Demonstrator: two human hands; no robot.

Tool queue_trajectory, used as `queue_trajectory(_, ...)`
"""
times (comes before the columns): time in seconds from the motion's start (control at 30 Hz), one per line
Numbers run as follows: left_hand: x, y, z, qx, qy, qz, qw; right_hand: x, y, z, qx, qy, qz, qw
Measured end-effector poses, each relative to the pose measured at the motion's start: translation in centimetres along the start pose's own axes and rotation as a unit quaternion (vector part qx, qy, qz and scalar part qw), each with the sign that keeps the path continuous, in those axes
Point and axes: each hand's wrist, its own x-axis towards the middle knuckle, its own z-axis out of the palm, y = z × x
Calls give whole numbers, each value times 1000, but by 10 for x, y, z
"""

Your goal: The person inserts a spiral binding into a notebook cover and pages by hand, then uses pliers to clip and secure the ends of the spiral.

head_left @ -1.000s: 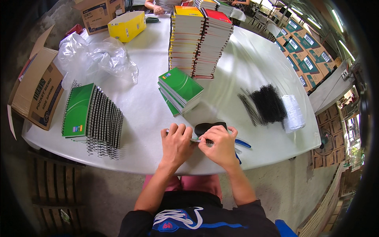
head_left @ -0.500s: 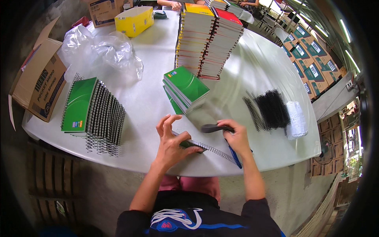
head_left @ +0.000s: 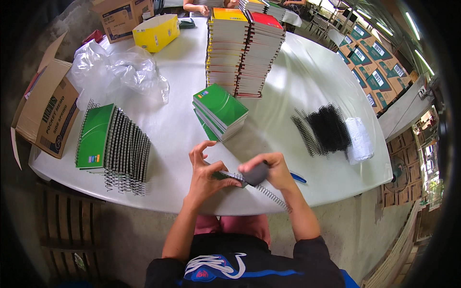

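Head view: left hand [head_left: 204, 175] closed around the near end of a notebook [head_left: 229, 176] with a wire spiral [head_left: 269, 193], thumb and lower fingers [head_left: 229, 183] gripping, upper fingers spread loose. Right hand [head_left: 270, 169] curled over the same notebook, fingers wrapped on a dark tool [head_left: 256, 174]. Notebook held just above the near edge of the white surface [head_left: 297, 62]. Blue pen [head_left: 297, 178] just beside the right hand. Farther back, a short pile of green notebooks [head_left: 220, 111]. Off left, a fanned row of bound notebooks [head_left: 113, 141]; off right, loose black spirals [head_left: 325, 128]; behind, two tall stacks [head_left: 242, 48].
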Motion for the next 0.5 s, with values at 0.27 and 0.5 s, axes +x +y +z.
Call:
queue_trajectory(0.27, 0, -8, 0, 3, -32, 21, 999, -3, -8, 16, -5, 6, -52, 999)
queue_trajectory(0.5, 7, -8, 3, -19, 25, 5, 999, 5, -12, 21, -124, 18, -48, 991)
